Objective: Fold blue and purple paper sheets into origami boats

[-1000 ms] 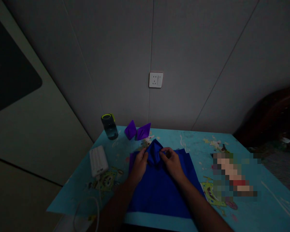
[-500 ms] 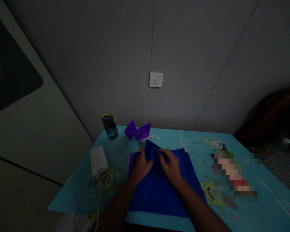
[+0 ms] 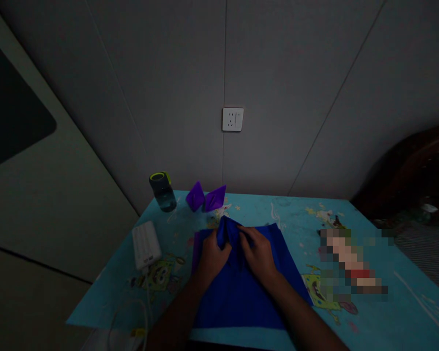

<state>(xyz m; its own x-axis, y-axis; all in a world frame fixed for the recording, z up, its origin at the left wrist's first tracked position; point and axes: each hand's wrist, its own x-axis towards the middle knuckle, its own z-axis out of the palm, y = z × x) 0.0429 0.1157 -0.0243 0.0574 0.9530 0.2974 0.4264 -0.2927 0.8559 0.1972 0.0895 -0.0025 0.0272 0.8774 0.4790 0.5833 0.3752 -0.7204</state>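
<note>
L hand (image 3: 212,258) & R hand (image 3: 258,248): fingers clamped on folded dark-blue paper piece (image 3: 229,231), betw. both sets of fingertips. Flat blue rect. paper sheet (image 3: 241,304) below fingers. Two purple folded-paper boats (image 3: 215,199) beyond fingers, to L. White rect. power bank (image 3: 146,243) well L of fingers.
</note>
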